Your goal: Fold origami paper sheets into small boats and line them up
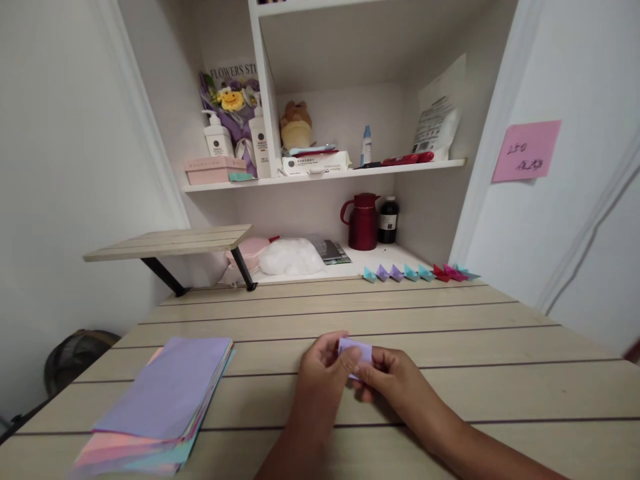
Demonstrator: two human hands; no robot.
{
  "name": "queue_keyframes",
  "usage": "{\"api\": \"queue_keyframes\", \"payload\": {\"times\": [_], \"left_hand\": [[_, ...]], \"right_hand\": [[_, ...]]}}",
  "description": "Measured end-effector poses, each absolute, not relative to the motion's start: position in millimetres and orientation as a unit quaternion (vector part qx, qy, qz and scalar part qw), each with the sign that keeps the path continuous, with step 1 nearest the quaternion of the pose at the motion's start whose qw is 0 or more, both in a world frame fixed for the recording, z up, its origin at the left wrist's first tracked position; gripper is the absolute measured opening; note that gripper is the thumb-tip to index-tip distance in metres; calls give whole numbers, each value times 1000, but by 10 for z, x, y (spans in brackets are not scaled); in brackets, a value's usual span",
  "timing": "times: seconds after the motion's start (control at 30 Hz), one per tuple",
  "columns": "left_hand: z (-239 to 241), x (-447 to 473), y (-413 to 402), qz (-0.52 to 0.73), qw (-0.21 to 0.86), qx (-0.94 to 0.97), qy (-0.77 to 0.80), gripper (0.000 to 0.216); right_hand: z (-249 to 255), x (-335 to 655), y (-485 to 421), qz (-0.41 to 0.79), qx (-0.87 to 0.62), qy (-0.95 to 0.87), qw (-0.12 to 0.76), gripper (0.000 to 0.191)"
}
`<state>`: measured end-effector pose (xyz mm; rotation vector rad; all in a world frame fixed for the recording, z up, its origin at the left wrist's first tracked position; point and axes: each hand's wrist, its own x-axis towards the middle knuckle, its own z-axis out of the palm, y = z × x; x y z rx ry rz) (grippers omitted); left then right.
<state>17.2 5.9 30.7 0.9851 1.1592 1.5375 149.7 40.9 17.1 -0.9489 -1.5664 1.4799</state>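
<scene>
A small folded piece of purple paper (363,349) is pinched between my two hands above the middle of the table. My left hand (327,360) grips its left side, the thumb lying across its face. From the right, my right hand (393,373) holds the lower edge between thumb and fingers. Parts of the paper are hidden behind the thumbs. To the left lies a stack of coloured paper (167,390), a purple sheet on top and pink and teal edges showing beneath. Several folded paper boats (411,273) in teal, purple, red and pink stand in a row at the table's back right.
A small raised wooden shelf (170,241) on black legs stands at the back left. Behind the table, a white cabinet holds a red jug (363,223), a dark bottle (388,221) and a white fluffy bag (291,257). A pink note (527,151) is stuck on the right wall.
</scene>
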Motion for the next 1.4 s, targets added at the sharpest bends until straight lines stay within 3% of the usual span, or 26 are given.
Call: {"api": "queue_keyframes", "payload": {"times": [0.13, 0.37, 0.63, 0.93, 1.03, 1.17, 1.3, 1.4], "left_hand": [[300, 199, 24, 621, 471, 388, 491, 35], [339, 95, -22, 655, 529, 274, 464, 37], [309, 143, -43, 647, 555, 281, 440, 38], [276, 148, 4, 615, 659, 232, 366, 46], [283, 134, -13, 622, 624, 277, 383, 46], [279, 103, 1, 634, 490, 353, 483, 35], [253, 90, 65, 616, 412, 383, 551, 33], [255, 115, 79, 594, 376, 431, 565, 28]], "right_hand": [[176, 1524, 408, 578, -345, -636, 378, 42], [275, 1573, 405, 667, -297, -562, 389, 63], [234, 1584, 404, 603, -300, -656, 341, 40], [227, 1578, 408, 552, -305, -700, 336, 37], [202, 1564, 434, 573, -290, -696, 322, 38], [202, 1586, 457, 554, -289, -701, 342, 35], [201, 1600, 462, 596, -274, -654, 376, 46], [176, 1594, 484, 625, -283, -631, 363, 39]]}}
